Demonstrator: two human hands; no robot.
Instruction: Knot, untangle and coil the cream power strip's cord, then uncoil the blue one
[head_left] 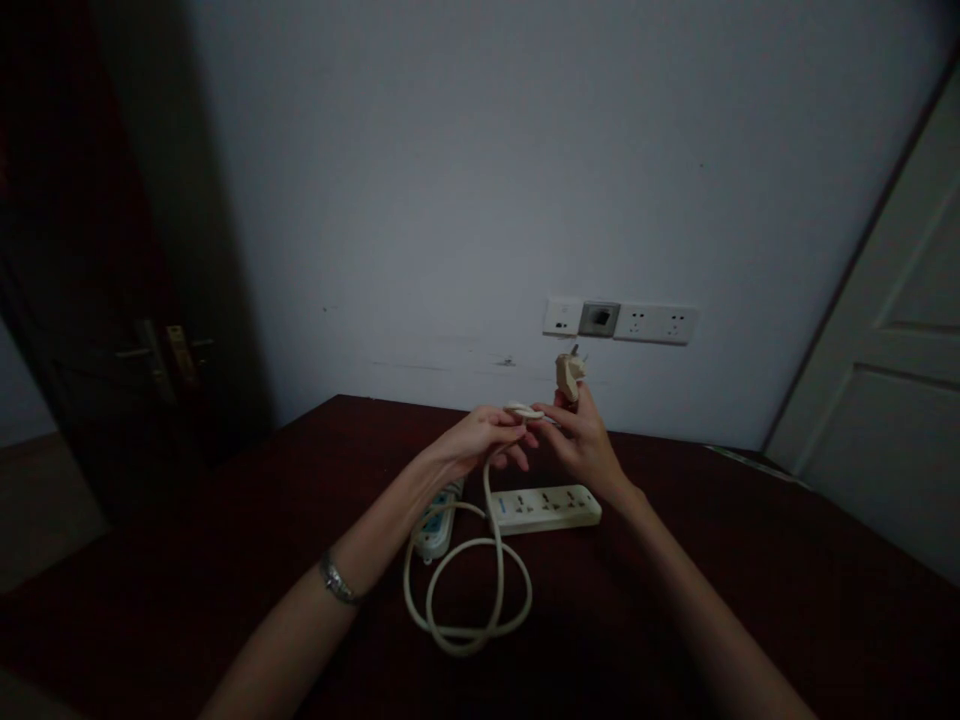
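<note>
Above the dark red table, both my hands are on a white power cord (498,560). My left hand (491,435) pinches it beside a twisted loop or knot. From the other side, my right hand (581,440) grips the cord near its end, with the cream plug (570,375) upright at the thumb and its pins pointing up. Below my hands the cord hangs down and lies in loose loops on the table. Just behind the loops rests a white power strip (547,508) with several sockets. A second strip (435,525) with blue socket faces lies partly hidden under my left forearm.
The dark red table (637,620) stands against a pale wall (450,200). Low on the wall is a row of socket plates (656,324). A dark door with a metal handle (154,355) is at the left, and a white door (900,350) at the right.
</note>
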